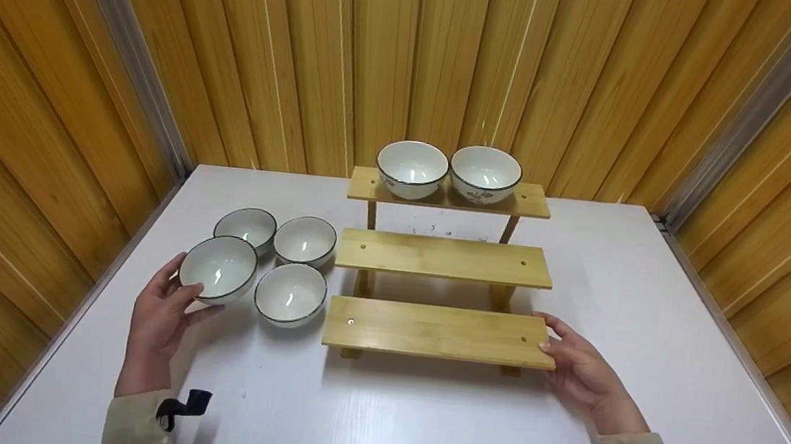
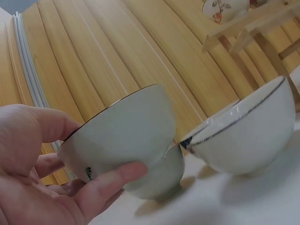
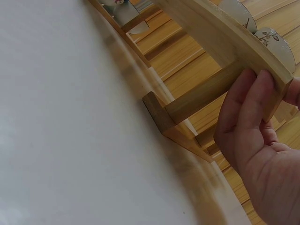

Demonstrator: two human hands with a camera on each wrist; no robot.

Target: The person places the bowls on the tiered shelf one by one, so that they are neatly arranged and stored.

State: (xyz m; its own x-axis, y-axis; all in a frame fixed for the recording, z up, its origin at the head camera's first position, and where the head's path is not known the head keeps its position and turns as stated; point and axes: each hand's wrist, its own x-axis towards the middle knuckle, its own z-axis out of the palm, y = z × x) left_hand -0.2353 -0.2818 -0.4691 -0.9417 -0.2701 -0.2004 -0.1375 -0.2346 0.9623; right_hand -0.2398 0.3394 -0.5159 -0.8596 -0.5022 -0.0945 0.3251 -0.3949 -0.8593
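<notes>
My left hand (image 1: 185, 281) grips a white bowl with a dark rim (image 1: 218, 269) at the front left of a cluster on the table. In the left wrist view the thumb lies on the rim and the fingers (image 2: 110, 183) curl under the bowl (image 2: 126, 131), which is tilted. Three more such bowls (image 1: 290, 293) (image 1: 304, 240) (image 1: 246, 228) stand close beside it. My right hand (image 1: 550, 335) holds the right end of the lowest board (image 1: 428, 330) of a three-step bamboo shelf. In the right wrist view its fingers (image 3: 253, 93) wrap over the board's end (image 3: 274, 70).
Two white bowls (image 1: 411, 169) (image 1: 485, 174) stand on the shelf's top step (image 1: 532, 200). The middle step (image 1: 444, 258) carries nothing. The white table (image 1: 419, 427) is boxed in by wooden slat walls on the left, right and back.
</notes>
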